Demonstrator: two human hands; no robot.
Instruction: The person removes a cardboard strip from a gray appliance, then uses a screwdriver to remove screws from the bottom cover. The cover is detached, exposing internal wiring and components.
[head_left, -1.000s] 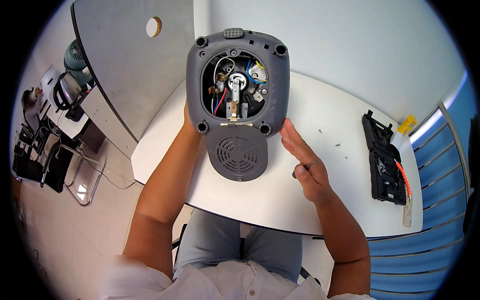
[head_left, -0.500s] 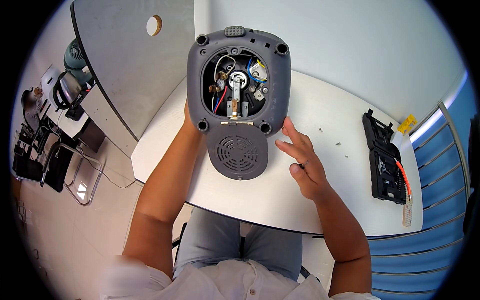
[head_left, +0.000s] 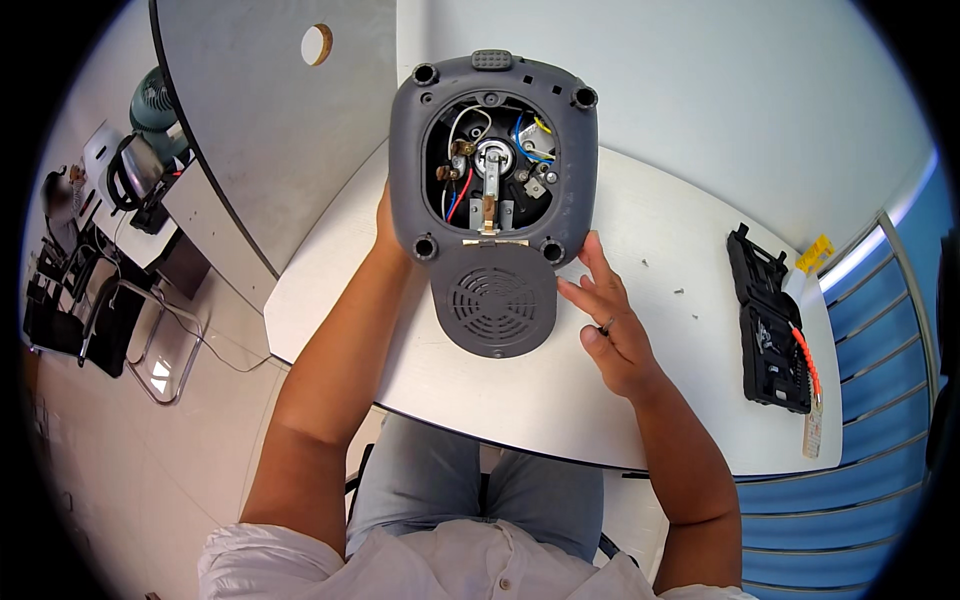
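A dark grey appliance, which looks like a rice cooker (head_left: 577, 190), stands tilted with its underside facing me. Its round opening bares wires, a metal bracket and a central spring part (head_left: 492, 160). A vented bottom cover (head_left: 495, 310) hangs down from the opening's lower edge. My left hand (head_left: 388, 225) grips the casing's left side; its fingers are hidden behind it. My right hand (head_left: 618, 335) is at the lower right corner, fingers spread, a fingertip at the casing's edge. A small dark thing shows between thumb and forefinger; I cannot tell what it is.
Several small screws (head_left: 679, 291) lie on the white table (head_left: 560, 420) to the right. Beyond them are an open black tool case (head_left: 770, 330), an orange flexible shaft (head_left: 806, 360) and a yellow piece (head_left: 815, 253). A grey partition (head_left: 270, 110) stands at the left.
The appliance has shifted slightly to the right with my left hand, closer to my right hand. My right hand has hardly moved.
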